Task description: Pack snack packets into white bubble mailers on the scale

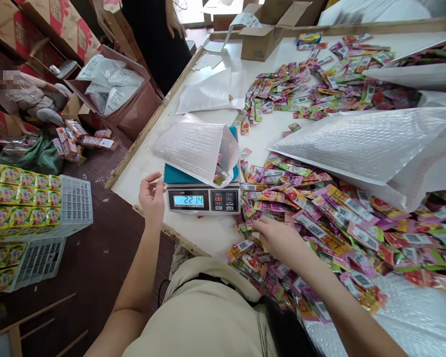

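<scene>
A digital scale [204, 199] stands near the table's edge and reads 221.4. On its blue-green plate [177, 173] lies a white bubble mailer [196, 148], mouth to the right, with small colourful packets [219, 171] showing inside. Beside the scale's left edge is my left hand [152, 196], fingers loosely bent and apart, holding nothing. My right hand [273, 238] reaches into the heap of slim snack packets [315, 225] right of the scale. Its fingers are curled down together and the tips are hidden, so what they grip does not show.
A large bubble mailer [367, 148] lies over the heap, and another mailer [208, 94] lies behind the scale. An open cardboard box [260, 44] stands at the back. Left on the floor are plastic crates [76, 203] and a bin [134, 106] of white parcels. Two other people are nearby.
</scene>
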{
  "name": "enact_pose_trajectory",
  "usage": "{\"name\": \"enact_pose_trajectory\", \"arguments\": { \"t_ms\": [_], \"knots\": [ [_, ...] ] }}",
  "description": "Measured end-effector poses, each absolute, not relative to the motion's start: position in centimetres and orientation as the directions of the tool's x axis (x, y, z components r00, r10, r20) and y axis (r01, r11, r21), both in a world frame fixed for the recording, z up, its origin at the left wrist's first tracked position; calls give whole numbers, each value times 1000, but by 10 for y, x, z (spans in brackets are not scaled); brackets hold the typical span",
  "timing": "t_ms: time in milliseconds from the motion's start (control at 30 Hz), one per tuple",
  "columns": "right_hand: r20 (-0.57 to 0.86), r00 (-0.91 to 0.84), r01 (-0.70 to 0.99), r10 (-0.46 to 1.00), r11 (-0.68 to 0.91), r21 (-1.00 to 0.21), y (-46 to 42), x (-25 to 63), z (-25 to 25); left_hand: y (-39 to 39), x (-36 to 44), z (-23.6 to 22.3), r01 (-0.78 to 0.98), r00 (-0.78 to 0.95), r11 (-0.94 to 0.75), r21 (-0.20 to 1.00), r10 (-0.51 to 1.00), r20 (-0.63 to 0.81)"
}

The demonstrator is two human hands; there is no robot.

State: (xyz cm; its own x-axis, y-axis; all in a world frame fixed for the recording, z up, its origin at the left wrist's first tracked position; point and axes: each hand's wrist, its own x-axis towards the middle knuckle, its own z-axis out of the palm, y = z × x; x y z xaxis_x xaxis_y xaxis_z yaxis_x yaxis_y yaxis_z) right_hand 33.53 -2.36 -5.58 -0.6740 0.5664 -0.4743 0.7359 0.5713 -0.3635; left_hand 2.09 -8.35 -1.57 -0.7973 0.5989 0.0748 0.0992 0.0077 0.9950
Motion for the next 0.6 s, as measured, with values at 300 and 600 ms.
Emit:
{"name": "enact_pose_trajectory", "arguments": {
  "t_ms": [300,600],
  "knots": [
    [-280,-561,819,779,473,-325,18,317,-79,-69,66,5,369,-615,22,929,756,226],
    [-320,-598,758,735,388,-524,20,332,-91,45,-4,19,881,-387,56,470,657,647]
  ]
}}
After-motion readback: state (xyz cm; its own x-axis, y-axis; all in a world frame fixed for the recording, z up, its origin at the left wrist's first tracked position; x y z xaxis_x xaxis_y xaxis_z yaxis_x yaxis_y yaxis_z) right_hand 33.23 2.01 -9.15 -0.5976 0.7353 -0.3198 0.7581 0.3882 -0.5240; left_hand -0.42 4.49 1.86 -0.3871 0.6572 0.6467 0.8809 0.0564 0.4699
